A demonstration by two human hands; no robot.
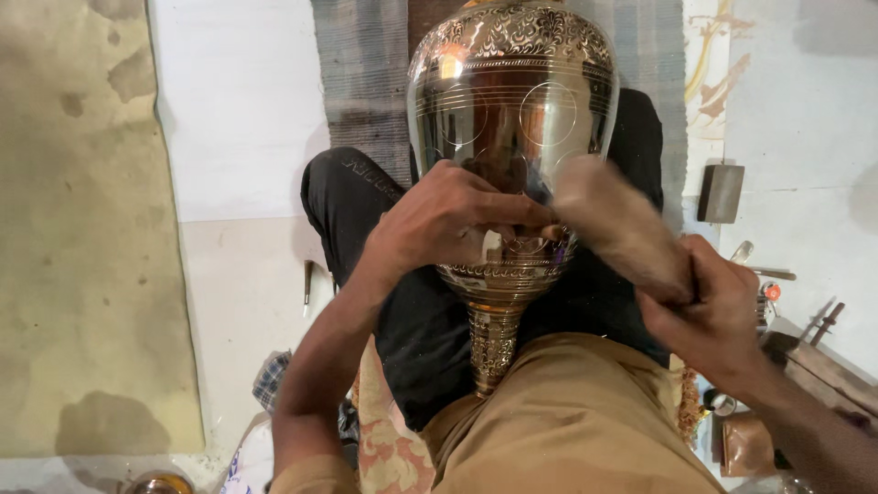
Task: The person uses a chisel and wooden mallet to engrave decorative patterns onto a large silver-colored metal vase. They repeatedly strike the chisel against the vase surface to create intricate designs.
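Vase: engraved, polished brass, lying across the seated person's lap, wide body away, narrow neck toward the torso. Likely heavy, rigid and slippery when polished; best held at the neck or the banded waist. Left hand: fingers curled, pinching a small tool against the lower band. Right hand: closed round a mallet, blurred. Surface: pale floor, striped mat beneath. Room: grey block, loose tools at right; stained sheet at left.
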